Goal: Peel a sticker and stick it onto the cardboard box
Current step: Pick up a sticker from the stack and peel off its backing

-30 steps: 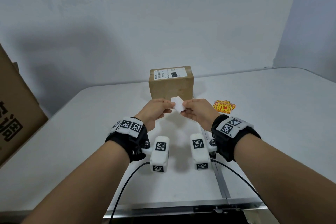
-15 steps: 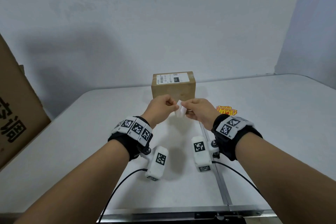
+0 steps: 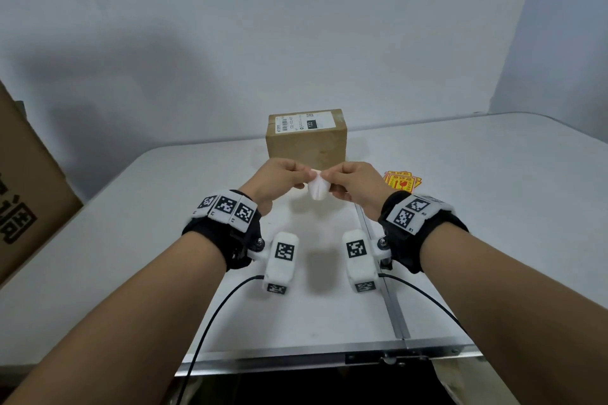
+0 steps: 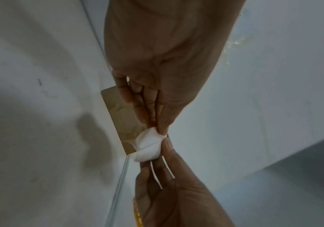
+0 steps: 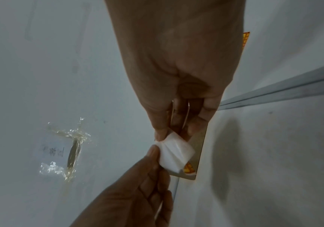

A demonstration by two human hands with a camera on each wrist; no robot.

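Just in front of the cardboard box (image 3: pixel 307 141), the left hand (image 3: pixel 276 179) and right hand (image 3: pixel 357 182) each pinch an edge of the white-backed sticker (image 3: pixel 318 189) in mid-air, apparently to bend it and lift the backing.

2 hands: the left hand (image 3: pixel 279 179) and the right hand (image 3: pixel 353 182). 1 white sticker sheet (image 3: pixel 318 190) between them. 1 small cardboard box (image 3: pixel 306 138) bearing 1 white label (image 3: pixel 307 122). 1 pile of yellow stickers (image 3: pixel 402 181), exact number unclear. 1 large carton (image 3: pixel 23 181). 1 table (image 3: pixel 493 207).
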